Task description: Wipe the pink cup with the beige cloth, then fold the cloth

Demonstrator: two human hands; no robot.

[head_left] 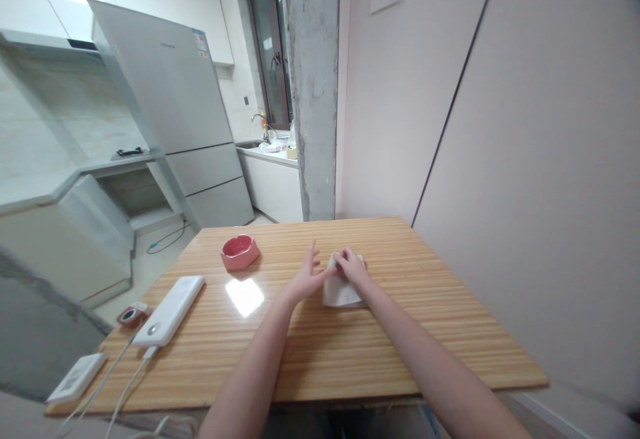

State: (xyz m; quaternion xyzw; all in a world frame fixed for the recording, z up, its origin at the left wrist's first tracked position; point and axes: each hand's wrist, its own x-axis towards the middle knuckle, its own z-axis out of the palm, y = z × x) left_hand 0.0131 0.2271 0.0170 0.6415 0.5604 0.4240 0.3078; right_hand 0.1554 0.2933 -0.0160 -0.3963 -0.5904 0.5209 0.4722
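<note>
A small white cloth or folded tissue (343,292) lies flat on the wooden table, in front of me. My right hand (351,267) rests over its far part, with fingers bent and pinched together at its upper edge. To the left is my left hand (307,277), its fingers spread and its thumb reaching toward the right hand's fingertips at the white piece's left edge. Nothing sits in the left palm. The right fingertips partly hide what they pinch.
A pink ashtray (240,253) stands at the table's far left. Nearer, a white power bank (171,311) with cables, a small reddish-brown device (132,315) and a white box (77,377) line the left edge. Behind are a concrete pillar (315,92) and a fridge (165,79).
</note>
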